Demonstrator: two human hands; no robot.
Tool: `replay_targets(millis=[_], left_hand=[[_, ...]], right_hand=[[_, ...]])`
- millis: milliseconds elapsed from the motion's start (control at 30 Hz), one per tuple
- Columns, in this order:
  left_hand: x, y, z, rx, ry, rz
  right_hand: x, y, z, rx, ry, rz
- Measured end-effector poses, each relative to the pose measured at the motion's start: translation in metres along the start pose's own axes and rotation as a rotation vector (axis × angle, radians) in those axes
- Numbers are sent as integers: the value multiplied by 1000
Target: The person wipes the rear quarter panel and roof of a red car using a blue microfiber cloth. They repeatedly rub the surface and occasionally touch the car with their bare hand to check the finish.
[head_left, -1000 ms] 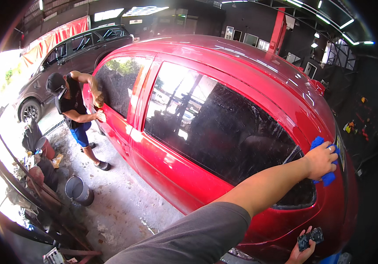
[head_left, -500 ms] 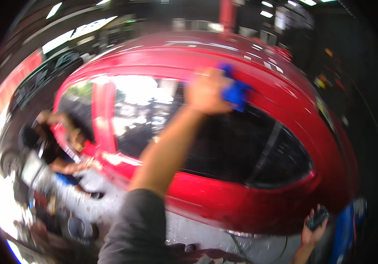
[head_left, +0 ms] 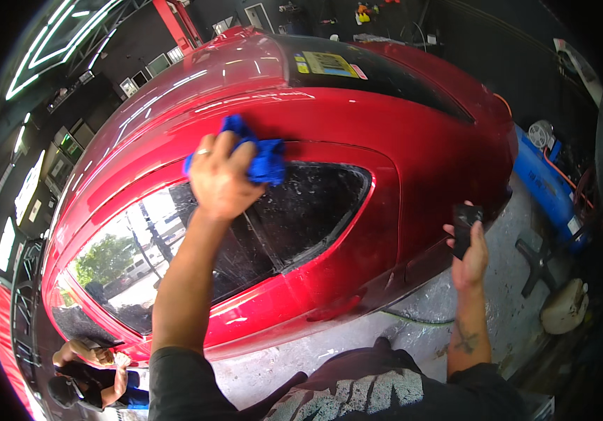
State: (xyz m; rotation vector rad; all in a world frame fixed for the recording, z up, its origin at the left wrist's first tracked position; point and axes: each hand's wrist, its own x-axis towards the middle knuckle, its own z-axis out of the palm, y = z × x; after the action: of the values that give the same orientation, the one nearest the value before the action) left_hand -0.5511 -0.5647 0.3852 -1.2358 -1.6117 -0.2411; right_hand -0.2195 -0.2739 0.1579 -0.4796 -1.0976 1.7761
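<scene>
A glossy red car [head_left: 358, 119] fills the middle of the head view. My left hand [head_left: 224, 179] is closed over a crumpled blue cloth [head_left: 268, 160] and presses it to the red bodywork along the roof edge, just above the rear side window [head_left: 322, 203]. Whitish smears show on that window's dark glass. My right hand [head_left: 471, 261] is raised beside the car's rear flank, apart from it. In its fingers is a small black rectangular object [head_left: 466, 228]; its kind cannot be made out.
Another person [head_left: 80, 382] bends beside the car's door at lower left. To the right are a long blue machine [head_left: 544, 186], a black star-shaped base [head_left: 537, 266] and a whitish jug [head_left: 565, 307]. A hose [head_left: 421, 321] lies on the grey floor.
My view has shifted toward the car's rear. My left hand, still on the blue cloth, is now over the rear end of the side window. My right hand is raised higher with the black object.
</scene>
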Motion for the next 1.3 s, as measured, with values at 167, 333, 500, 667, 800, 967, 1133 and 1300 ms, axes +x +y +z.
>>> replay_targets(millis=[167, 333, 500, 667, 800, 967, 1133, 1300], left_hand=[[28, 94, 68, -138, -64, 224], [34, 174, 124, -332, -132, 356], [39, 146, 107, -373, -161, 409], [38, 41, 34, -249, -188, 287], [2, -73, -32, -141, -100, 311], [-59, -198, -97, -92, -57, 300], [-69, -210, -104, -68, 46, 200], [-72, -212, -107, -75, 55, 223]], right_hand=[[-6, 25, 52, -22, -47, 50], [-6, 27, 68, -127, 15, -91], [-12, 22, 94, -230, 63, -162], [0, 60, 145, -352, 52, -479], [-12, 54, 216, -712, 156, -780], [-6, 87, 245, -1088, 383, -862], [-2, 97, 267, -1180, 566, -745], [-45, 98, 360, -1167, 461, -802]])
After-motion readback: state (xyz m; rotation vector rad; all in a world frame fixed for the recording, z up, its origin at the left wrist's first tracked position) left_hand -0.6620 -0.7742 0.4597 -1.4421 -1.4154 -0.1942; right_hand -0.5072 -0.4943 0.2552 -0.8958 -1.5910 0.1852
